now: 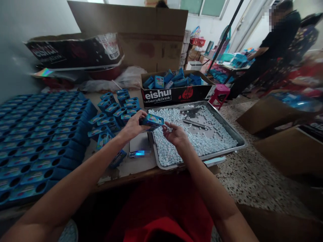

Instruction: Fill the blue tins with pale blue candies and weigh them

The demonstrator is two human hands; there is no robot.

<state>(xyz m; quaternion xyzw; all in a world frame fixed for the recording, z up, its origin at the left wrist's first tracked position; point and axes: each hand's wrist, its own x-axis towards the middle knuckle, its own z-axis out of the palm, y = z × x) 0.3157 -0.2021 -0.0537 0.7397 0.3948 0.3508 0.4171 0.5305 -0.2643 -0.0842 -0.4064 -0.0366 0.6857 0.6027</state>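
My left hand (137, 126) grips a small blue plastic box (153, 120) with a printed label and a round hole, tilted above the near left corner of the metal tray (241, 143). My right hand (175, 134) is at the box's hole end, palm partly up and fingers curled around a few small white pellets (170, 128). Many more white pellets (196, 148) lie spread in the tray, with a flat metal strip (195, 124) among them. Under the held box sits a flat scale (139, 145) with a lit blue display.
Blue boxes (114, 111) stand loosely on the table, beside dense rows of others (42, 141) at left. A black carton (176, 95) of blue boxes stands behind the tray. A pink stool (220, 92), open cartons (285, 144) and two people (280, 37) are at right.
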